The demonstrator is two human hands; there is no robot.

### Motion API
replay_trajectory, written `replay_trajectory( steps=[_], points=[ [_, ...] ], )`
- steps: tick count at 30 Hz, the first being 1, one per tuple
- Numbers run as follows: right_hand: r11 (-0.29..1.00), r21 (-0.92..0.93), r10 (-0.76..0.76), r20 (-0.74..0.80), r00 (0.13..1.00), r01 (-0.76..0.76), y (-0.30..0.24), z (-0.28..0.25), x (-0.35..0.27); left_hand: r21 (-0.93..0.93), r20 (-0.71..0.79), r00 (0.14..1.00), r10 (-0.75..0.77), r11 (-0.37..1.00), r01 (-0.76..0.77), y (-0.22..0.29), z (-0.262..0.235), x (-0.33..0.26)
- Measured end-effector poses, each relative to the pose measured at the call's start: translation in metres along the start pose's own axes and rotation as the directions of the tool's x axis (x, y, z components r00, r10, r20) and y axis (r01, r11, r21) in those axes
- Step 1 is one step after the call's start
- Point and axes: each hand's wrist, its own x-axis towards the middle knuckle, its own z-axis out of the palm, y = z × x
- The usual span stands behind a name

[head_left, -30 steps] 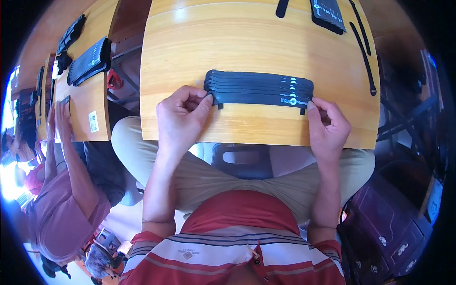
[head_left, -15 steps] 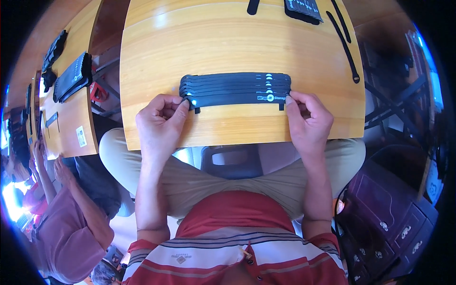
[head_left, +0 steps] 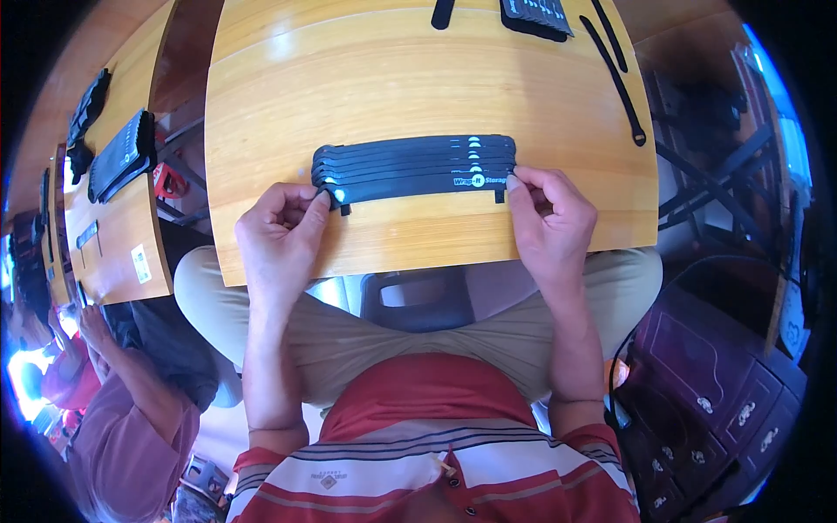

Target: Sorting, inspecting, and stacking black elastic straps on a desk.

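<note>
Left hand [head_left: 281,228] and right hand [head_left: 547,218] pinch opposite ends of stacked black straps [head_left: 414,167] near the bench's [head_left: 418,87] front edge.

A small assembly workroom with rows of wooden desks

Stacks of black straps [head_left: 414,166] lie on each wooden surface [head_left: 418,78]; another seated person [head_left: 122,418] works at the neighbouring desk [head_left: 113,235], beside a dark carved cabinet [head_left: 715,383].

Black strap bundle [head_left: 536,16] and loose strap [head_left: 443,12] cut off by the top edge, far side of the table [head_left: 418,87]
</note>
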Motion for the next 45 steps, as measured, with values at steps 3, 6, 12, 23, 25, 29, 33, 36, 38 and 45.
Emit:
replay_trajectory(
  steps=[3,6,12,23,25,29,33,36,38,45],
  points=[
    [1.0,0.008,0.01,0.007,1.0,-0.01,-0.001,0.0,0.0,-0.007,0.01,1.0,0.008,1.0,-0.008,-0.003,-0.001,0.0],
    [1.0,-0.019,-0.001,0.016,1.0,0.001,-0.001,-0.001,0.001,-0.004,-0.001,1.0,-0.004,1.0,0.003,0.0,0.0,0.0],
    [1.0,-0.024,0.019,0.017,1.0,-0.018,-0.003,-0.002,0.001,0.014,0.007,1.0,0.019,1.0,-0.019,-0.002,0.0,0.0],
    [0.992,-0.015,0.127,0.005,0.992,-0.127,-0.008,0.0,0.001,0.036,-0.003,1.0,0.013,0.999,-0.012,0.002,0.0,0.0],
    [0.992,-0.026,0.12,0.001,0.993,-0.12,-0.008,0.0,0.001,0.051,-0.004,1.0,0.012,0.999,-0.012,0.003,0.0,0.0],
    [0.993,-0.052,0.108,0.025,0.994,-0.106,-0.006,-0.002,0.001,0.042,-0.007,1.0,0.021,0.999,-0.021,0.0,0.001,0.0],
    [0.993,-0.043,0.11,0.023,0.994,-0.109,-0.006,-0.002,0.001,0.048,-0.01,0.999,0.047,0.998,-0.047,0.001,0.002,-0.001],
    [0.992,-0.065,0.105,0.021,0.994,-0.104,-0.006,-0.003,0.001,0.01,0.002,0.999,0.034,0.999,-0.034,0.002,0.002,-0.002],
    [0.993,-0.063,0.098,0.005,0.995,-0.097,-0.006,-0.003,0.002,0.01,-0.01,0.997,0.077,0.997,-0.077,-0.003,0.004,-0.001],
    [0.992,-0.081,0.093,-0.001,0.996,-0.093,-0.008,-0.004,0.003,0.076,-0.042,0.968,0.246,0.967,-0.242,-0.011,0.004,0.0]
  ],
)
